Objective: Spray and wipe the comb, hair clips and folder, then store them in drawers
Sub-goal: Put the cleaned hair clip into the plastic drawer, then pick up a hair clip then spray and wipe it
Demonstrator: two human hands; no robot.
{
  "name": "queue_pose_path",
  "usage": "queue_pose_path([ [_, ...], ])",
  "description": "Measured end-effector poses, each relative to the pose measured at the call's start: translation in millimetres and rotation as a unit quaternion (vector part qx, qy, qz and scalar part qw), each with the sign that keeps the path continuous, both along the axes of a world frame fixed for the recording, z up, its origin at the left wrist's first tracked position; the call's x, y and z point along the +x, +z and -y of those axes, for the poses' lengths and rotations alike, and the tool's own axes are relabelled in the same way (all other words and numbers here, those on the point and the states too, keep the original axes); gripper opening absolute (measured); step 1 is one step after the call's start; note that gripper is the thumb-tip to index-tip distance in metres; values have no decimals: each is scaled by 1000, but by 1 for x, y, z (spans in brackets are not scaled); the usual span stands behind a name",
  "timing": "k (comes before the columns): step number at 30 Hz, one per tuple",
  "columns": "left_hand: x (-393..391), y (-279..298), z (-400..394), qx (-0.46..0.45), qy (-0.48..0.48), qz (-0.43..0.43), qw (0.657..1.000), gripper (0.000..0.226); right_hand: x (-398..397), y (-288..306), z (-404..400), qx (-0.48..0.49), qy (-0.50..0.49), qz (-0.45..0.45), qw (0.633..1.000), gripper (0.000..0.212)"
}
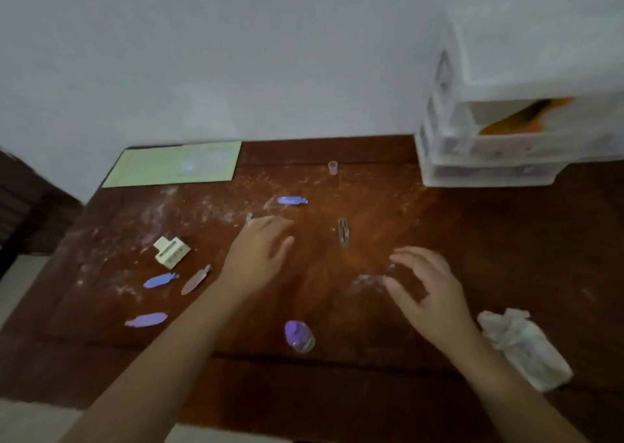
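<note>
Your wooden table (337, 392) fills the lower frame, its top dusted with white smears; its left edge runs diagonally down the left side and its near edge crosses the bottom. The white drawer unit (506, 132) stands at the upper right, against the wall, an orange thing showing inside one drawer. The green folder (169, 164) lies flat in the upper left, at the table's back edge. A crumpled white cloth (523, 348) sits lower right. Your left hand (260, 253) hovers mid-frame, fingers loosely together, empty. Your right hand (425, 287) hovers beside it, fingers spread, empty. Bare wood lies open between them. The cream comb (171, 251) rests centre left. Blue hair clips (160, 280) lie scattered left of your hands; a brown clip (343, 231) lies between them.
</note>
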State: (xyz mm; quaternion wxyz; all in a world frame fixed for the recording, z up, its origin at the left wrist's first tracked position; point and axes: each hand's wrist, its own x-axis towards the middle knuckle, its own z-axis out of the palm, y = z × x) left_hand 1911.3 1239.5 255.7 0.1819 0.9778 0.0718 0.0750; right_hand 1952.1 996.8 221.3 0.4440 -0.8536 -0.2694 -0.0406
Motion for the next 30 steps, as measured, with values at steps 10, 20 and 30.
queue_pose_path([
  [10,-83,-89,-74,-5,102,-96,990,48,-90,-42,-106,-38,77,-279,956,56],
  [20,8,-72,-104,61,137,-166,975,40,-100,-19,-122,74,-60,-274,957,77],
  [30,-22,-54,-98,-208,121,-107,965,30,-119,0,-115,221,-110,-315,916,68],
])
